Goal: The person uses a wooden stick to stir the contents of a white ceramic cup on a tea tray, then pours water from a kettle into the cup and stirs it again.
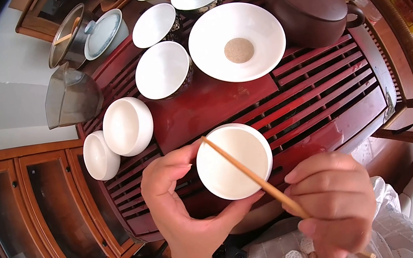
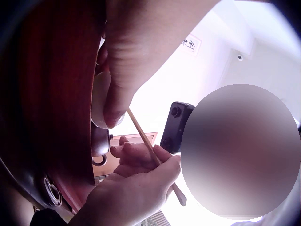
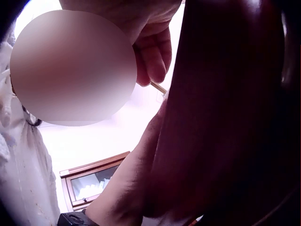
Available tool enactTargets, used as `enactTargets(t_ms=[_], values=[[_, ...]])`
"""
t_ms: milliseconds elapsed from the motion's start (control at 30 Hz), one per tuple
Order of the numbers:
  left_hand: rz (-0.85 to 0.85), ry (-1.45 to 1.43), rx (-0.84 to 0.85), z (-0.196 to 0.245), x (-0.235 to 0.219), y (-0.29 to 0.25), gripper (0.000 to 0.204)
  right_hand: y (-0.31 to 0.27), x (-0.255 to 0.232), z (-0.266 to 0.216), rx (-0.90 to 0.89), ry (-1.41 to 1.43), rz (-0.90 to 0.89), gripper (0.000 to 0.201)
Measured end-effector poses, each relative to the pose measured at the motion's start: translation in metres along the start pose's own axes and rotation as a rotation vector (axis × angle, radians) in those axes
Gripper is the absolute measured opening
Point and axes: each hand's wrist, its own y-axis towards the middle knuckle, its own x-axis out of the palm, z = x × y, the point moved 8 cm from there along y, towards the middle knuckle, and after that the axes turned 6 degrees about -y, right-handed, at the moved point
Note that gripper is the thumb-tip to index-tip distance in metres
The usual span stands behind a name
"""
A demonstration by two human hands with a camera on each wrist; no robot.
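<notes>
My left hand (image 1: 191, 224) holds a small white cup (image 1: 219, 178) from its left side, thumb near the front rim and fingers round the back. The cup's inside faces up toward me, over the front of the tea tray. A slim wooden stick (image 1: 247, 171) is pinched in my right hand (image 1: 334, 195), whose fingers are curled. The stick slants across the cup's mouth, its far tip overlapping the left rim. In the left wrist view, the cup (image 2: 99, 101) shows beyond the thumb, and the right hand (image 2: 131, 188) grips the stick (image 2: 146, 141).
On the slatted red tea tray (image 1: 214, 106) stand two white cups (image 1: 129, 127), several patterned bowls (image 1: 163, 71), a wide white bowl (image 1: 260, 25) with a brown disc, and a brown teapot (image 1: 309, 12). A glass pitcher (image 1: 71, 98) is at left, a wicker chair (image 1: 386, 11) at right.
</notes>
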Motion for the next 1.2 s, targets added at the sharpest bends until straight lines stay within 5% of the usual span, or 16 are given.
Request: enactTargets(t_ms=[367,467,533,667,900,967,1033,1200], values=[[0.004,0.034,0.01,0.001,0.0,0.0,0.079,-0.001,-0.004,0.0,-0.056,0.023,-0.013,0.025],[-0.013,0.028,0.02,0.001,0.0,0.001,0.078,-0.002,0.002,-0.007,-0.197,0.057,-0.047,0.024],[0.007,0.039,0.024,0.003,0.0,0.002,0.077,-0.002,-0.005,0.003,-0.046,0.001,0.054,0.019],[-0.025,0.046,0.026,0.001,0.0,0.002,0.076,-0.004,-0.003,-0.008,-0.163,0.068,0.003,0.023],[0.028,0.038,-0.029,0.002,0.001,0.0,0.082,0.008,-0.009,0.003,0.089,-0.05,-0.006,0.043],[0.06,-0.01,-0.086,0.002,-0.003,0.003,0.082,0.008,-0.011,0.002,0.063,0.006,-0.043,0.045],[-0.117,0.34,0.028,0.017,0.004,0.01,0.078,0.009,-0.013,0.0,0.046,0.008,-0.087,0.044],[-0.085,0.291,0.021,0.015,0.004,0.01,0.073,0.008,-0.015,-0.003,0.036,-0.034,-0.02,0.041]])
